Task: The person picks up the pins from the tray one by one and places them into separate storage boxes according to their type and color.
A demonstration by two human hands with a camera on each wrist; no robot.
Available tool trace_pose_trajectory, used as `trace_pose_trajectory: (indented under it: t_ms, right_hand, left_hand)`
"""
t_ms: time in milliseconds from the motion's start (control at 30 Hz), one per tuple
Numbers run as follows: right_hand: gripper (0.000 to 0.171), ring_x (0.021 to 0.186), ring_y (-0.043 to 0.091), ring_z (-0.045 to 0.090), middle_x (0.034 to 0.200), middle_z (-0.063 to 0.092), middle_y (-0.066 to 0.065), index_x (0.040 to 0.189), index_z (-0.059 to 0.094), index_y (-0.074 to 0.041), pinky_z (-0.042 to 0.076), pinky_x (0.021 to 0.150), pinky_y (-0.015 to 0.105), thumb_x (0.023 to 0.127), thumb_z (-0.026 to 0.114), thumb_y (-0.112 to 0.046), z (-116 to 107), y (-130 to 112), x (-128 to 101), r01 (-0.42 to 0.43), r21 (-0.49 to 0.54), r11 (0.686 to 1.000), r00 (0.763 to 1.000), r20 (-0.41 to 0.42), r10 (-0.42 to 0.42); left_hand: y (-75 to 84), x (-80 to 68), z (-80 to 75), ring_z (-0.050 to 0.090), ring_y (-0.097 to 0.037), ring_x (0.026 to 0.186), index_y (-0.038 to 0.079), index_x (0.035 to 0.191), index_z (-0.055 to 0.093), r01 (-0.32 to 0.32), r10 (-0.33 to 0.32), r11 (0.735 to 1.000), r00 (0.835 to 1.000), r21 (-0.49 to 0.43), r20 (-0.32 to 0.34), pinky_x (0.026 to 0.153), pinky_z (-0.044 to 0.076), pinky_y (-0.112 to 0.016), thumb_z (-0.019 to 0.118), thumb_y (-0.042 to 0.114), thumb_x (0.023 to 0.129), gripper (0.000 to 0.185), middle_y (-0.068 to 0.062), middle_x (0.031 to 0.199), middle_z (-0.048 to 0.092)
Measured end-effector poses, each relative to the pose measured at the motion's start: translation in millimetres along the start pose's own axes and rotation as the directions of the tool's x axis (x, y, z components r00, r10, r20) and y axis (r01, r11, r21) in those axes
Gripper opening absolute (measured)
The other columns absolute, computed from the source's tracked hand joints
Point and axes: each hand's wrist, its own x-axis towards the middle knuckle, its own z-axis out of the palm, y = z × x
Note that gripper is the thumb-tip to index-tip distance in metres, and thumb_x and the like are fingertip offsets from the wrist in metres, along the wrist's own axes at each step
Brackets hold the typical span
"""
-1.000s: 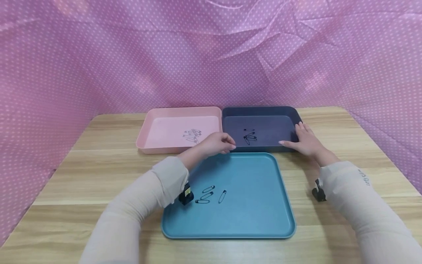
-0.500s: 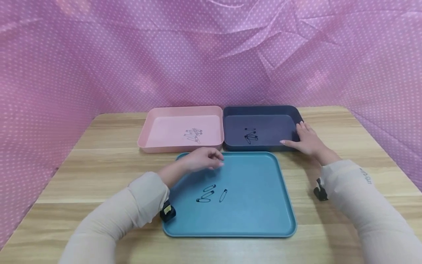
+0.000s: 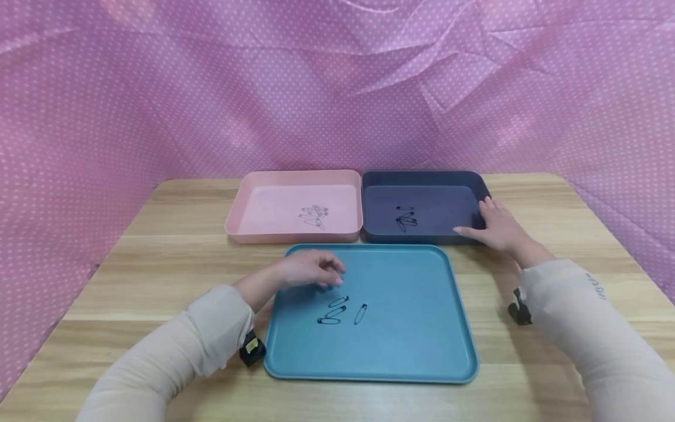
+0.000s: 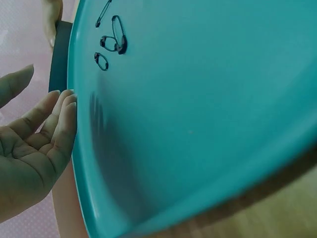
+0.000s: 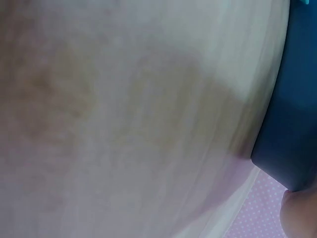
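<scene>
Fingers of the left hand (image 3: 311, 271) hang loosely curled and hold nothing, hovering over the teal tray (image 3: 453, 351) just behind the safety pins (image 3: 340, 312) lying loose on its floor. Right hand (image 3: 498, 227) rests with straight fingers against the near right corner of the dark tray (image 3: 474, 181), which holds its own small cluster of pins (image 3: 405, 220); the pink tray (image 3: 248, 193) beside it holds a few more. The pins are thin, flat and close together, so a pinch could likely catch two at once or skid one across the smooth floor. A hard push from the right hand might slide the dark tray on the counter (image 3: 158, 264).
</scene>
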Motion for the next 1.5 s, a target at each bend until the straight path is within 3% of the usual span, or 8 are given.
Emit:
trace_pose_trajectory:
  t_ms: [533, 867, 1133, 1500]
  right_hand:
    - [0.101, 0.125, 0.039, -0.01, 0.136, -0.006, 0.031, 0.131, 0.002, 0.014, -0.001, 0.098, 0.053, 0.077, 0.047, -0.059, 1.1, 1.9, 2.2, 0.005, 0.012, 1.0, 1.0, -0.002, -0.005]
    - [0.101, 0.125, 0.04, -0.008, 0.136, -0.005, 0.031, 0.132, 0.003, 0.013, 0.001, 0.097, 0.054, 0.077, 0.048, -0.059, 2.3, -2.9, -0.1, 0.016, 0.011, 1.0, 1.0, -0.019, -0.015]
    - [0.097, 0.125, 0.039, -0.007, 0.136, -0.001, 0.031, 0.132, 0.008, 0.012, 0.002, 0.097, 0.055, 0.077, 0.051, -0.055, 6.1, -2.4, -2.8, 0.037, 0.043, 0.998, 0.999, -0.035, -0.036]
    - [0.101, 0.125, 0.037, -0.013, 0.136, -0.008, 0.03, 0.132, 0.0, 0.013, -0.001, 0.097, 0.054, 0.078, 0.048, -0.058, 5.4, 0.3, -0.2, 0.022, 0.046, 0.999, 1.0, 0.002, -0.022]
  left_hand:
    - [-14.1, -1.6, 3.9, 0.057, -0.015, 0.079, 0.001, 0.101, 0.057, 0.077, -0.076, 0.996, 0.997, -0.036, 0.025, 0.071, 0.048, -0.027, 0.061, 0.012, 0.079, 0.026, -0.005, 0.089, 0.058]
    - [-15.9, -3.4, 7.4, 0.053, -0.015, 0.066, 0.005, 0.093, 0.061, 0.037, -0.037, 0.995, 0.999, 0.097, -0.002, 0.062, 0.044, -0.026, 0.065, 0.013, 0.074, 0.021, -0.001, 0.075, 0.06]
    - [-14.0, -5.0, 16.4, 0.053, -0.013, 0.067, 0.008, 0.088, 0.062, 0.032, -0.03, 0.967, 0.999, 0.254, -0.013, 0.061, 0.043, -0.025, 0.067, 0.012, 0.072, 0.016, 0.001, 0.072, 0.058]
    - [-15.1, -2.8, 23.5, 0.051, -0.013, 0.065, 0.008, 0.079, 0.061, 0.018, -0.007, 0.964, 0.999, 0.267, -0.041, 0.058, 0.044, -0.024, 0.066, 0.004, 0.072, 0.01, 0.0, 0.069, 0.056]
